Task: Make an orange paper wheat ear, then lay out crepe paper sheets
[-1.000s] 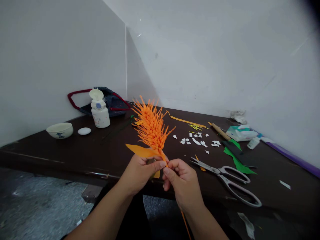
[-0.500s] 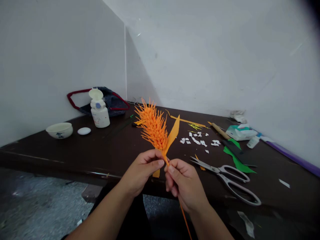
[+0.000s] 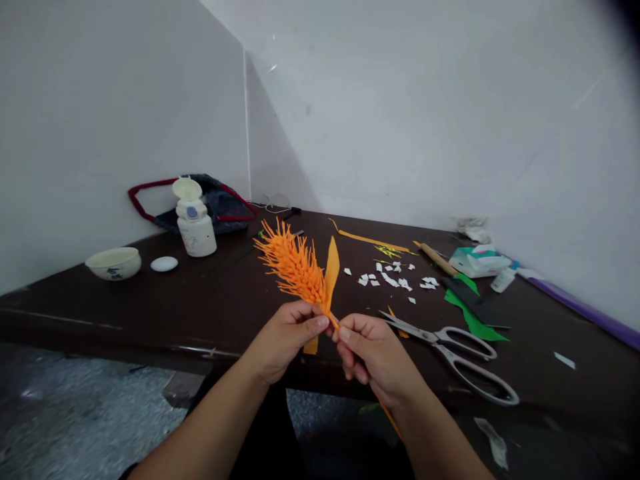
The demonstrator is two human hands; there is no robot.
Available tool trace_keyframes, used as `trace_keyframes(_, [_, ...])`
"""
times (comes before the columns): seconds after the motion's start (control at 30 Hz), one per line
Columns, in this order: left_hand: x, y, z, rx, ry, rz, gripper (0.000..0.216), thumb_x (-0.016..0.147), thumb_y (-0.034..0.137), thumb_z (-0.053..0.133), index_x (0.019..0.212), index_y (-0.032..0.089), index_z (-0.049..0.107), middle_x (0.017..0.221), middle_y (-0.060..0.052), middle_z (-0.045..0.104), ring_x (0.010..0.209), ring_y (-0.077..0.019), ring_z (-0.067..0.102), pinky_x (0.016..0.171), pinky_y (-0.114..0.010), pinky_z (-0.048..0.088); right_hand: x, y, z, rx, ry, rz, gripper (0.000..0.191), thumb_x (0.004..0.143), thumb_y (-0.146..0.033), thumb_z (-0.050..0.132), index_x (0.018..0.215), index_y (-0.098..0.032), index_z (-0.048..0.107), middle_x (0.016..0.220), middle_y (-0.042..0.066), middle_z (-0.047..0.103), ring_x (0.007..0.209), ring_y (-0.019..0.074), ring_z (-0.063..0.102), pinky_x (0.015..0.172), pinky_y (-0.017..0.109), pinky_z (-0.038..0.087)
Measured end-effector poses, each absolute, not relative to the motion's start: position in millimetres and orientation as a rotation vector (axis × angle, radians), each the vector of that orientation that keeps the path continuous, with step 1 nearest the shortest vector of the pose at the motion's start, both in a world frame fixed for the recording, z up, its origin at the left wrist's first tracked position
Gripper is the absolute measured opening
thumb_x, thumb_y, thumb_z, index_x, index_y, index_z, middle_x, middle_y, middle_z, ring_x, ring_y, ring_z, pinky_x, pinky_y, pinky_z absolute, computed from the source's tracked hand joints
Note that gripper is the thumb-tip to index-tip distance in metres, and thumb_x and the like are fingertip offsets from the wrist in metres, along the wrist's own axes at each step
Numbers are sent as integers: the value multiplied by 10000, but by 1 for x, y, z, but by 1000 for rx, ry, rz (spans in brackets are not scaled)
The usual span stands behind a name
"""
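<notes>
An orange artificial wheat ear leans to the left above the table's front edge, with one long flat orange leaf rising beside it. My left hand is closed, pinching the stem just below the head and the leaf's base. Right beside it my right hand is closed on the stem a little lower down. Its thin tail comes out beneath my right hand. Behind my left hand an orange strip lies at the table edge, partly hidden.
Large scissors lie right of my hands. Beyond are white paper scraps, green paper, a wooden-handled tool and a tissue pack. At left stand a bowl, a white oval object and a bottle.
The wheat ear has tipped further left and sunk slightly, and the leaf stands more upright. Both hands keep their hold on the stem. The whole view has shifted a little.
</notes>
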State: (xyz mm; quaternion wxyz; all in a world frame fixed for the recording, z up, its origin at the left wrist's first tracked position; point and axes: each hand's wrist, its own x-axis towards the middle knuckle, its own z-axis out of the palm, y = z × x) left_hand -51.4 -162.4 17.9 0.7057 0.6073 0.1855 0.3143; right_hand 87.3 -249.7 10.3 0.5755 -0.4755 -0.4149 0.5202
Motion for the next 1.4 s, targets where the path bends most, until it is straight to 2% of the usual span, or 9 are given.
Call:
trace_keyframes(0.17, [-38, -162, 7, 1287, 499, 685, 167, 715, 286, 673, 643, 138, 644, 610, -3, 600, 555, -88, 495, 546, -203, 356, 95, -251, 14, -1246, -1057, 1201, 184, 821, -317, 544, 730, -157, 561, 455, -82, 523, 292, 23, 366, 336, 138, 279])
trace_keyframes(0.27, [-32, -163, 2, 1214, 538, 720, 169, 717, 284, 673, 648, 142, 613, 596, 11, 590, 514, -72, 475, 508, -189, 338, 109, -255, 19, -1360, -1237, 1091, 145, 835, -289, 511, 800, -172, 589, 577, -35, 608, 427, 75, 529, 452, 191, 412])
trace_keyframes(0.37, [-30, -164, 2, 1108, 547, 784, 157, 712, 261, 683, 664, 152, 581, 608, 16, 596, 524, -67, 493, 512, -177, 353, 152, -268, 20, -1691, -1514, 594, 208, 838, -246, 488, 991, -196, 619, 842, 48, 696, 791, 182, 648, 751, 328, 487])
trace_keyframes(0.5, [-29, -163, 4, 1040, 522, 825, 137, 717, 244, 687, 705, 159, 581, 626, 16, 603, 559, -71, 522, 534, -172, 382, 236, -299, 7, -2300, -1616, -77, 362, 750, -77, 430, 1046, -131, 630, 1108, 156, 646, 1047, 283, 581, 918, 430, 416])
trace_keyframes(0.7, [-21, -165, 3, 1003, 525, 835, 118, 722, 234, 687, 753, 155, 606, 628, 14, 601, 606, -83, 551, 573, -181, 412, 290, -334, -9, -2520, -1754, 87, 616, 623, -3, 421, 1192, -190, 566, 1200, 88, 621, 1043, 244, 604, 891, 367, 457])
trace_keyframes(0.9, [-20, -166, 5, 957, 544, 846, 115, 725, 236, 685, 784, 176, 607, 609, 6, 634, 592, -91, 562, 581, -197, 418, 289, -342, -7, -2344, -1880, 156, 511, 720, -156, 496, 1221, -239, 554, 1257, 73, 582, 1105, 243, 568, 941, 349, 424])
trace_keyframes(1.17, [-24, -166, 5, 946, 566, 918, 107, 739, 242, 662, 735, 173, 579, 639, 0, 658, 593, -94, 570, 587, -203, 421, 281, -339, -7, -2452, -1656, 101, 562, 668, -268, 571, 1229, -236, 553, 1024, 98, 646, 885, 271, 633, 794, 374, 470])
trace_keyframes(1.3, [-21, -166, 2, 947, 571, 975, 105, 752, 242, 647, 764, 163, 580, 618, -3, 654, 601, -101, 569, 592, -198, 419, 263, -345, 6, -2292, -1356, 361, 468, 684, -354, 614, 1135, -227, 602, 844, 81, 658, 768, 253, 646, 691, 340, 494])
trace_keyframes(1.4, [-16, -166, 0, 934, 507, 984, 99, 759, 236, 637, 785, 160, 580, 621, -9, 655, 634, -118, 578, 629, -217, 434, 239, -351, 26, -2044, -1205, 669, 427, 708, -337, 620, 1132, -288, 610, 881, 94, 665, 701, 223, 651, 559, 287, 497])
